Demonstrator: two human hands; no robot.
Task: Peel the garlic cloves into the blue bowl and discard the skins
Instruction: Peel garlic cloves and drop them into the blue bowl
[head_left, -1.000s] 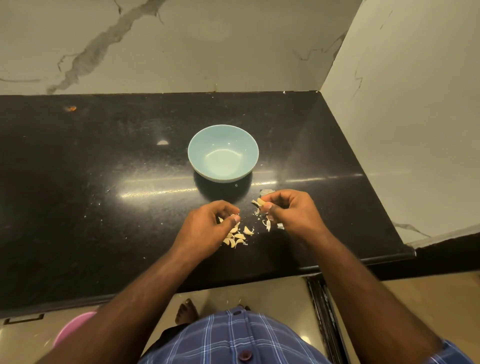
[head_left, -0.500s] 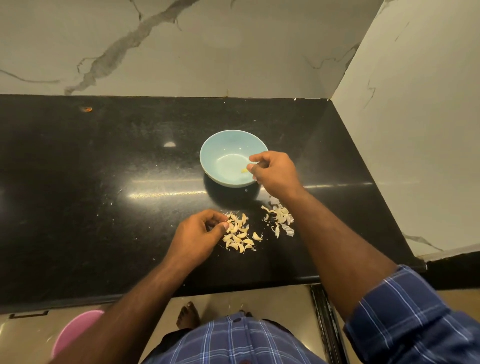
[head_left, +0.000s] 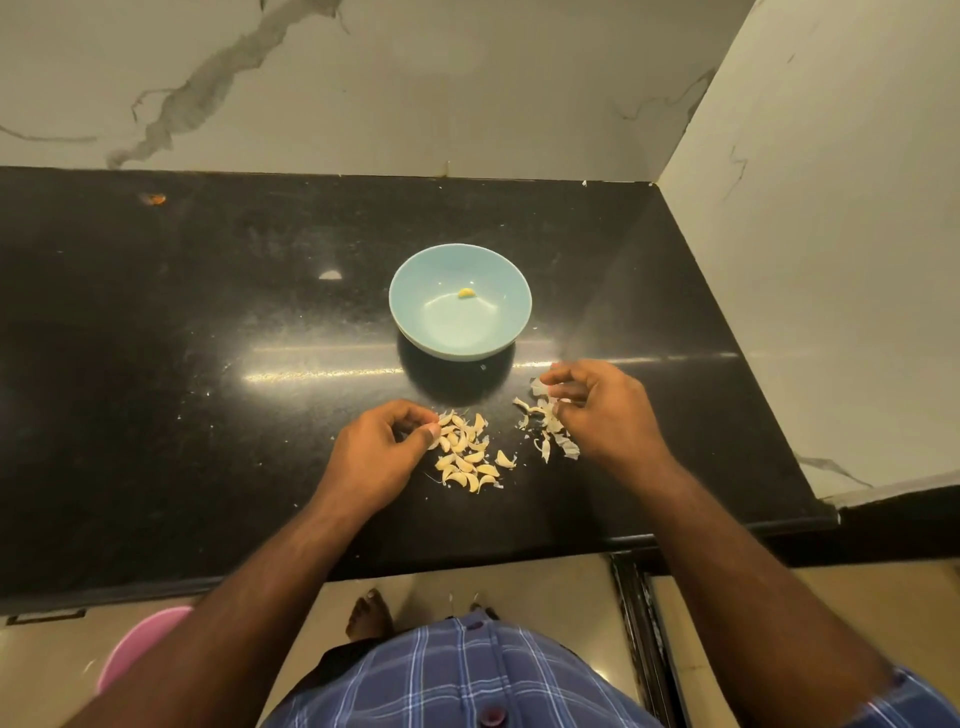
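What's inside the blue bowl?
One small yellowish peeled garlic clove lies inside the blue bowl, toward its far side. The rest of the inside shows bare; nothing covers it.

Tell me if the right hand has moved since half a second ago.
Yes. The right hand was at the bowl's rim; it has pulled back toward the person and now hovers over the skins, near the bowl.

The bowl (head_left: 460, 332) is pale blue, holding one yellow clove (head_left: 466, 293). Cream-white cloves (head_left: 467, 457) and papery white skins (head_left: 545, 426) lie on the speckled black counter (head_left: 208, 364) (glossy). At seven o'clock, a pink bin (head_left: 140, 644); the shirt (head_left: 467, 680) is blue plaid.
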